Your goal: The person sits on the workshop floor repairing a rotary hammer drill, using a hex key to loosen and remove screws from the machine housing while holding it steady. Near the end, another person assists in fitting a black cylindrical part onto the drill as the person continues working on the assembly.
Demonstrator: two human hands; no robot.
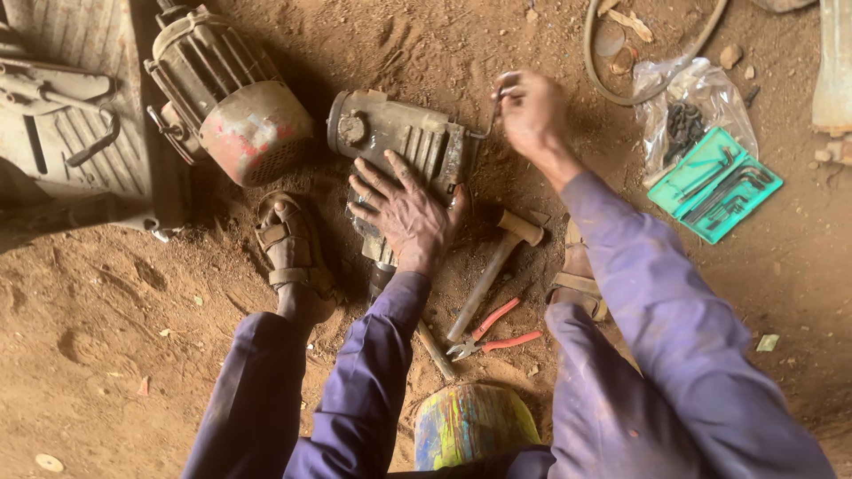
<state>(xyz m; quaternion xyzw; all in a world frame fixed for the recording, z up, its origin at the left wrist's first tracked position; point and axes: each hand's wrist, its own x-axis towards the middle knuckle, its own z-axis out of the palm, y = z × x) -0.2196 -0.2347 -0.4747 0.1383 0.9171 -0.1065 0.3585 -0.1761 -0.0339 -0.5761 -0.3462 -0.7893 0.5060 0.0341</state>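
Observation:
A dirty grey finned motor housing (390, 133) lies on the dirt floor between my feet. My left hand (404, 213) presses flat on its near side, fingers spread. My right hand (531, 111) is closed around a thin bent metal tool, apparently a hex key (491, 120), whose tip meets the housing's right end. A hammer with a wooden handle (493, 270) lies just right of my left hand. Red-handled pliers (493, 335) rest below the hammer.
A larger red and grey electric motor (226, 98) lies to the left. A green case of hex keys (714, 184) and a clear plastic bag (688, 111) sit at the right. A hose (621, 89) curves at the top. A paint-streaked stool (470, 426) is under me.

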